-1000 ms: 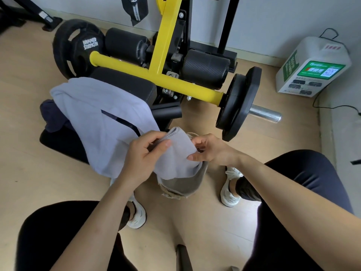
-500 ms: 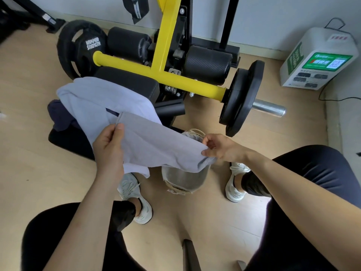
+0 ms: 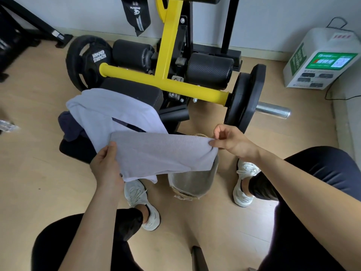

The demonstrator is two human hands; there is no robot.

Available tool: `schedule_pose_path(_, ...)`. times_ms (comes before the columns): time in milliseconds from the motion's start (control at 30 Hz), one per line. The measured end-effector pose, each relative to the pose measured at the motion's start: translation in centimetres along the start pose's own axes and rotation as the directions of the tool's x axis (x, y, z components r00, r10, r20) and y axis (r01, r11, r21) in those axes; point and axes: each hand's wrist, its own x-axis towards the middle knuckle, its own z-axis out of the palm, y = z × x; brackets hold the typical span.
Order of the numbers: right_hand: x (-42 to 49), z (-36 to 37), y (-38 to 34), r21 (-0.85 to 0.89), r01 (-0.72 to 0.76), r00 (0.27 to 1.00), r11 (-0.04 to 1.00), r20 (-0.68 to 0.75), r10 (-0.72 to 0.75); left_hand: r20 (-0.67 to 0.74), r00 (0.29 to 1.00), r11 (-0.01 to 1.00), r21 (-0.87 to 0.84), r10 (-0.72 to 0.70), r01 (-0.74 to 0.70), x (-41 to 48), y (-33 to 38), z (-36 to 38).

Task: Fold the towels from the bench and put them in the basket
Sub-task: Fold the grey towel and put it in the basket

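A pale lilac towel (image 3: 160,153) is stretched flat between my two hands, folded over lengthwise. My left hand (image 3: 106,165) grips its left end with the thumb on top. My right hand (image 3: 232,142) pinches the right corner between thumb and forefinger. Under the towel's right half stands the grey basket (image 3: 190,182) with a rope rim, on the floor between my feet, mostly covered by the towel. A second lilac towel (image 3: 109,112) lies draped over the black bench (image 3: 78,151), with a dark navy towel (image 3: 69,126) under it at the left.
A yellow-framed weight machine (image 3: 168,81) with black pads and weight plates (image 3: 244,100) stands just behind the bench. A white box (image 3: 320,61) with a green label sits by the wall at right. My white shoes flank the basket on the wooden floor.
My hands have drawn apart, spreading the bunched towel out flat and wide over the basket. The left hand moved left and down; the right hand moved right.
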Motion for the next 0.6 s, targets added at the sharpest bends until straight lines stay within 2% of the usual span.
schedule_pose_path(100,0.09,0.02,-0.02,0.053,0.015,0.998,0.998,-0.054,-0.012,-0.006,1.0,1.0,-0.007,-0.009,0.009,-0.03,0.03,0.09)
schedule_pose_path(267,0.64,-0.5,-0.16,0.196,0.024,0.972,0.98,-0.235,0.023,-0.01,0.999,0.999,-0.008,-0.038,0.038,0.14,0.05,0.07)
schedule_pose_path(400,0.72,-0.73,0.01,0.154,-0.034,0.981,0.988,-0.184,0.063,0.001,0.999,0.999,0.026,-0.047,0.047,0.12,0.34,-0.08)
schedule_pose_path(467,0.71,-0.63,0.15,0.085,-0.053,0.978,0.995,-0.195,0.069,0.023,1.0,0.994,0.107,0.012,-0.015,0.1,0.46,-0.22)
schedule_pose_path(600,0.68,-0.84,-0.2,-0.036,-0.057,0.97,0.998,-0.238,0.047,0.187,0.951,0.889,0.347,0.246,-0.298,-0.39,0.74,-0.35)
